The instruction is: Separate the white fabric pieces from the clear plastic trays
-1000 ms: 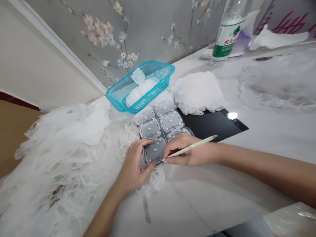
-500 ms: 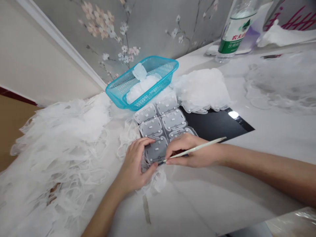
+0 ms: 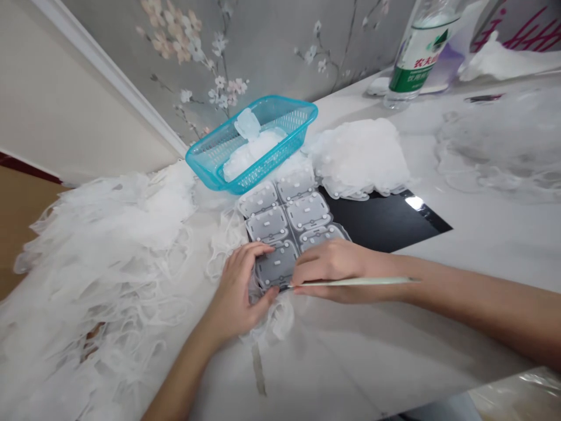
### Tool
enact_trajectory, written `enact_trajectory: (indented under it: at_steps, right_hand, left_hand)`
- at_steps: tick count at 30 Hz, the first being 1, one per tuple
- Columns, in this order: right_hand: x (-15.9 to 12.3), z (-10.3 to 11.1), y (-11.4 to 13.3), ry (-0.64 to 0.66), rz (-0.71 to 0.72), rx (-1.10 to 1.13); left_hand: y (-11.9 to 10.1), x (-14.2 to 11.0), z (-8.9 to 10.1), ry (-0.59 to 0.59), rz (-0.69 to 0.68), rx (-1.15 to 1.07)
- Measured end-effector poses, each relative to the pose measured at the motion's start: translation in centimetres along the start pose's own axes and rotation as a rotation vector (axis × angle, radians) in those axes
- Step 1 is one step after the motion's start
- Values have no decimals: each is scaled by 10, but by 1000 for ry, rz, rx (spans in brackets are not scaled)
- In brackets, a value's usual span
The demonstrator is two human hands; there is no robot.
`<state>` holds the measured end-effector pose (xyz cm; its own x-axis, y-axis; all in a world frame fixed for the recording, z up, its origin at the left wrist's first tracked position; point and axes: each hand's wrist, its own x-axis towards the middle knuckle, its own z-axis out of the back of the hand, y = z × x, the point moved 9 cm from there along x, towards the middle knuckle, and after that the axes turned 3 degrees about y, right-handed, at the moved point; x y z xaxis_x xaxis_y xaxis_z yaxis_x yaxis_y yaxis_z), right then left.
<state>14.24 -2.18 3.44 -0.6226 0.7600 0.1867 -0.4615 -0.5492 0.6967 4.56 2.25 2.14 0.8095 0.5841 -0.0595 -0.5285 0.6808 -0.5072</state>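
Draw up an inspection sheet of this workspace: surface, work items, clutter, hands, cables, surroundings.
Surface: white tabletop, with a glossy black sheet on it.
Work items: translucent rounded pieces laid in two columns; slim pale pen-like tool.
Clutter: heaped translucent offcuts at left; pile of whitish pieces on the black sheet's far edge; blue basket holding more whitish pieces.
Hands: left hand spread, fingertips on the nearest left-column piece; right hand gripping the tool, tip near that piece's lower edge.
Cables: nothing seen.
Surroundings: floral gray wall; labelled plastic bottle.
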Motion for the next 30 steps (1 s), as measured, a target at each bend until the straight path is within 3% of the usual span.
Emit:
enact_trajectory:
  at_steps: [3, 9, 15, 19, 23, 25, 30]
  right_hand:
    - [-2, 8, 3, 113, -45, -23]
    - [-6, 18, -5, 132, -79, 123]
    - [-2, 13, -13, 31, -105, 226]
    - [-8, 31, -8, 3, -103, 187]
    - [-26, 59, -16, -255, -124, 231]
    - [-36, 57, -28, -313, -152, 319]
    - [-53, 39, -54, -303, -285, 550]
  left_hand:
    - [2, 1, 0, -1, 15, -19]
    - [4, 1, -2, 13, 21, -24]
    - [0, 2, -1, -11, -19, 6]
    - [-9, 0, 1, -18, -81, 53]
    - [-34, -4, -2, -22, -208, 153]
    - [-48, -5, -12, 31, -258, 203]
    - [-62, -1, -31, 119, -266, 286]
